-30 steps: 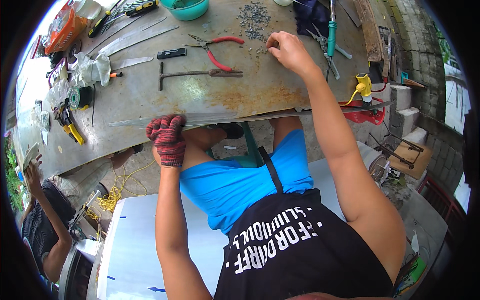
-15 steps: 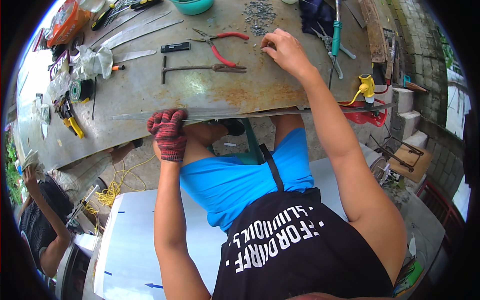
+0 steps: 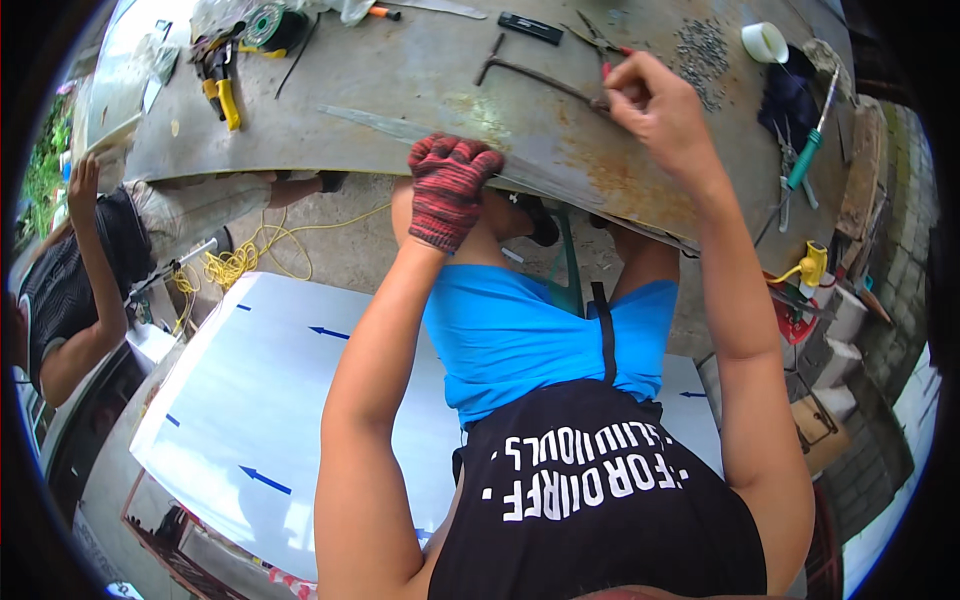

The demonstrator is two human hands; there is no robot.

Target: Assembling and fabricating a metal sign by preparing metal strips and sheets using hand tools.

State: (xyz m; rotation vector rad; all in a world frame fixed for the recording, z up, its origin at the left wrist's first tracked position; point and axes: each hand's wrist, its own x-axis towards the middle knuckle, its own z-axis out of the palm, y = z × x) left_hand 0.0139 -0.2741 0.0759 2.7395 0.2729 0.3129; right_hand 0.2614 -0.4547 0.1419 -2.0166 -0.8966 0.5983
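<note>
My left hand (image 3: 452, 190), in a red and black knit glove, is closed over a long thin metal strip (image 3: 372, 122) at the table's near edge. The strip tapers to a point on the left and runs on to the right along the edge. My bare right hand (image 3: 660, 115) hovers above the table with thumb and fingers pinched; what they hold, if anything, is too small to make out. Under its fingers lies the end of a T-handled metal rod (image 3: 545, 78). Red-handled pliers (image 3: 597, 40) lie just beyond, partly hidden by the hand.
Small grey metal pieces (image 3: 703, 55) are scattered right of my hand, near a white roll (image 3: 764, 43) and a green-handled tool (image 3: 805, 157). Yellow-handled snips (image 3: 220, 90) and a wire spool (image 3: 270, 27) lie left. Another person (image 3: 75, 250) is at the far left.
The view has swung left, so the table's things sit farther right. My right hand has moved from beside the small metal pieces leftward to the rod's end. My left hand stays on the strip.
</note>
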